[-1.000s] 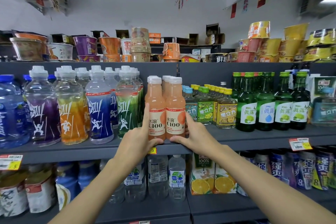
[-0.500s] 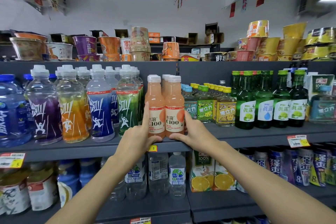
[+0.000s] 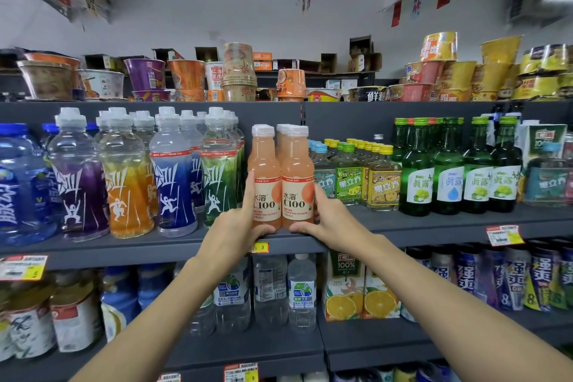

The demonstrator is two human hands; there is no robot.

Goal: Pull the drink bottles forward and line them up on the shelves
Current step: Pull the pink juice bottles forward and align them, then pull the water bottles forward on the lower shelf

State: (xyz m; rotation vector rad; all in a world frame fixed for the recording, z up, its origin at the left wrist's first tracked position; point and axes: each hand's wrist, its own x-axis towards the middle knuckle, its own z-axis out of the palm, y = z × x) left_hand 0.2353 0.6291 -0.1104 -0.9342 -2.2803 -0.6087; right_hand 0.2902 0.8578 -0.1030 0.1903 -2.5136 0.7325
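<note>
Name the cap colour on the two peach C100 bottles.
White caps on the C100 bottles; head view.

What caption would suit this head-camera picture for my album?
Left hand and right hand hold two pink C100 bottles at the front edge of the grey shelf.

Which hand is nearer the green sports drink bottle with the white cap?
Left. The left hand grips a peach-pink juice bottle right beside the green sports bottle; the right hand holds the next juice bottle, farther right.
</note>
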